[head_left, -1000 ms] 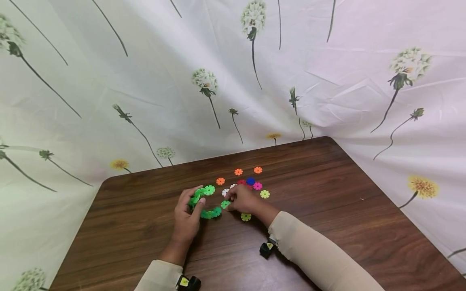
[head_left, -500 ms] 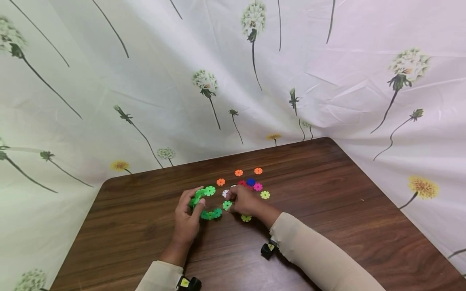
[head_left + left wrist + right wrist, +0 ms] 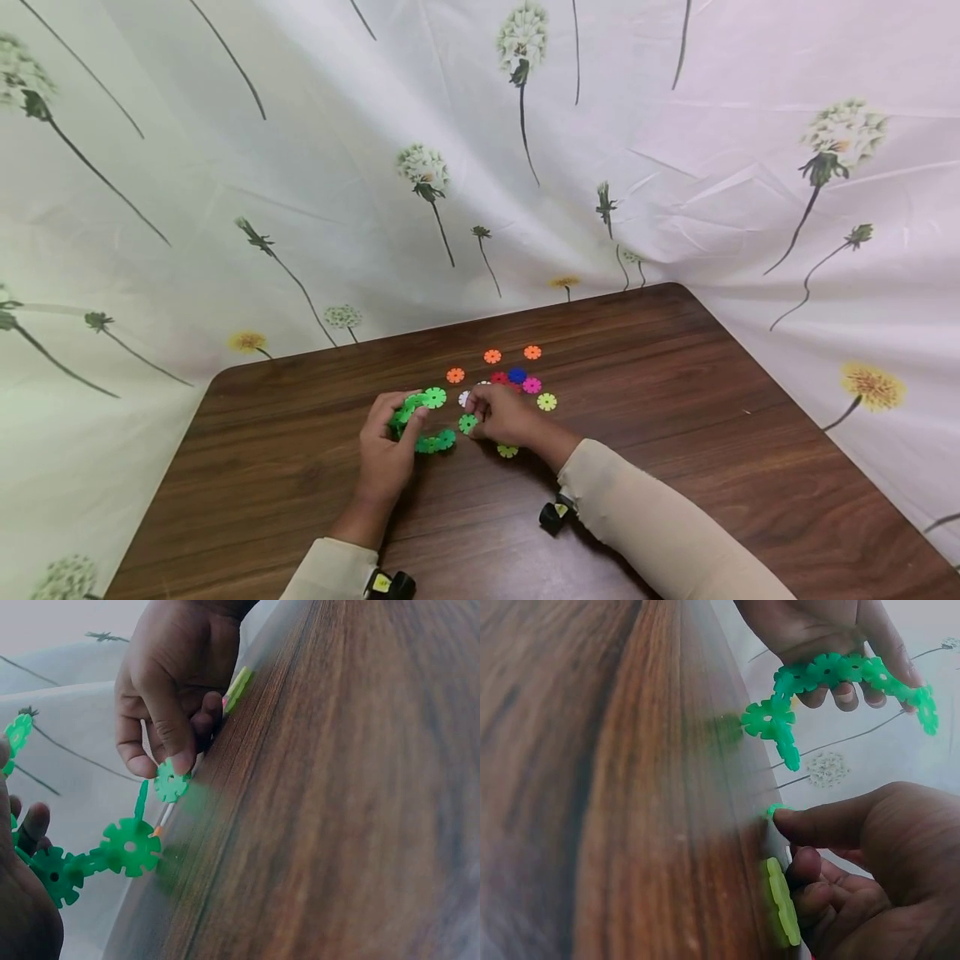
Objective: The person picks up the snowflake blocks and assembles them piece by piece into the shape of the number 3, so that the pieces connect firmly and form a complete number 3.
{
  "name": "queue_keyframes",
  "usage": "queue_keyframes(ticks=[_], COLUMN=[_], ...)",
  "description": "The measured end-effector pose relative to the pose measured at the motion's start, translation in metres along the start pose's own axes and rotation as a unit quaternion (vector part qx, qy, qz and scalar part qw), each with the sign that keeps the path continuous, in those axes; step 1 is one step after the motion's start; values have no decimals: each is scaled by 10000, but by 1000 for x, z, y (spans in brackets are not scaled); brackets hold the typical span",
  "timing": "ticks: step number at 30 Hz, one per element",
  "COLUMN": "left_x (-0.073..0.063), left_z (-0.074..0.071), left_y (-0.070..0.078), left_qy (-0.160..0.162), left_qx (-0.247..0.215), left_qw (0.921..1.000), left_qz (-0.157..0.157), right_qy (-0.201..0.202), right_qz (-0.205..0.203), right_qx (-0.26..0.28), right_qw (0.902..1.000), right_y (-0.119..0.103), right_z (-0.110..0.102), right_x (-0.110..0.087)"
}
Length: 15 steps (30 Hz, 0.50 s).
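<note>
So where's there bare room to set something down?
Widest on the dark brown wood-grain table: right of the rightmost yellow notched plastic disc, beyond the beige right sleeve. Another patch lies between the left hand and the table's left edge. Crowded: between and just beyond the hands, with linked green plastic discs and loose orange, blue, pink and white ones.

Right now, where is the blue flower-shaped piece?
In the head view, the blue piece lies slightly right of centre, just beyond the right hand, beside red pieces and a pink one, with an orange piece farther back.
</note>
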<state>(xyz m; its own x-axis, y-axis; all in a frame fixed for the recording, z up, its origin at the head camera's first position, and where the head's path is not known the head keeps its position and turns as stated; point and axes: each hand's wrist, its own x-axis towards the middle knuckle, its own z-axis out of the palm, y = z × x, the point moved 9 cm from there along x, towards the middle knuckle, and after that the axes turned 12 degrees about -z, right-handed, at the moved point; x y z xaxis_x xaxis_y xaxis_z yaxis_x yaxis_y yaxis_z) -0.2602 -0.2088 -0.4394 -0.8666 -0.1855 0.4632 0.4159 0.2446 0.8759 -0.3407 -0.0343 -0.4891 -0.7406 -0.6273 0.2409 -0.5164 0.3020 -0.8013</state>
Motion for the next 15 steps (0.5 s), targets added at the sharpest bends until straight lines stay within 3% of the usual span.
queue_keyframes(ticks=[6, 15], left_x=[0, 0], left_z=[0, 0], left_y=[0, 4], left_qy=[40, 24], left_qx=[-39, -100], left_qw=[10000, 9999], left_qz=[-61, 91], right_qy=[80, 756], right_qz=[-157, -766], right_qx=[256, 1075], right_qw=[9995, 9884], right_y=[-5, -25], right_z=[-2, -16], right_x=[-3, -7])
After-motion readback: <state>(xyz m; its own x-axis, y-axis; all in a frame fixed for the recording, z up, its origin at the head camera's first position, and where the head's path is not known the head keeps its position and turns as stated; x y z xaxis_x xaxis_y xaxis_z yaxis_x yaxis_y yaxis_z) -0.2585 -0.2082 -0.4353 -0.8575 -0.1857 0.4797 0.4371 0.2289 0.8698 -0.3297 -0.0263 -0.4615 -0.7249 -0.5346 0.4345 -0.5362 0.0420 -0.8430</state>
